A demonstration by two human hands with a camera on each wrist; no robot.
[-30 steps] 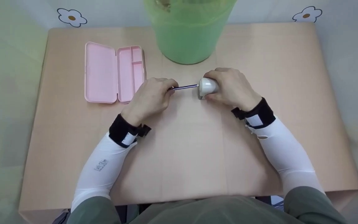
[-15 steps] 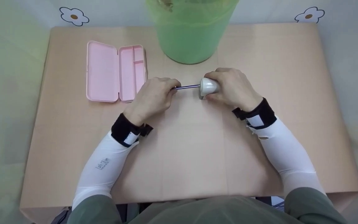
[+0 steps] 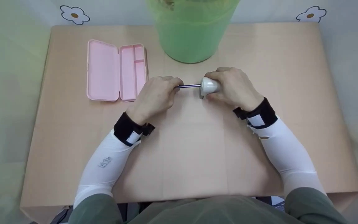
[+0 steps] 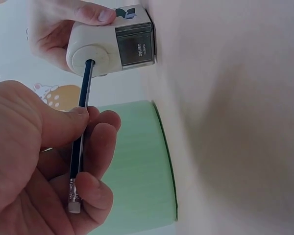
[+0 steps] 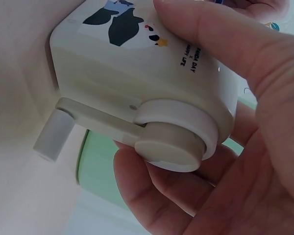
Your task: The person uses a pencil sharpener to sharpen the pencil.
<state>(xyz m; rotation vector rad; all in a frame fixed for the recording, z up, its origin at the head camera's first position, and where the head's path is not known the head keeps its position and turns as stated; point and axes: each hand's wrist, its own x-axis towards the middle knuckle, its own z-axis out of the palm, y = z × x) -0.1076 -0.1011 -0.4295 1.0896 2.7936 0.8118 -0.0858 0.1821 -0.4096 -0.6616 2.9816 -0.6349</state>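
A dark pencil with a metal ferrule and white eraser is pinched between the thumb and fingers of my left hand. Its front end sits in the round hole of a white crank pencil sharpener. My right hand grips the sharpener's body, thumb on one side and fingers on the other. A dark see-through shavings drawer shows at the sharpener's lower part in the left wrist view. The crank handle hangs at the back, and no finger holds it. The pencil's tip is hidden inside.
An open pink pencil case with compartments lies left of my left hand. A tall translucent green bin stands behind the hands at the table's far side. The table has a light brown cover.
My left hand has moved slightly right with the pencil, and less of the pencil shows between it and the sharpener. The right hand keeps its grip in nearly the same place.
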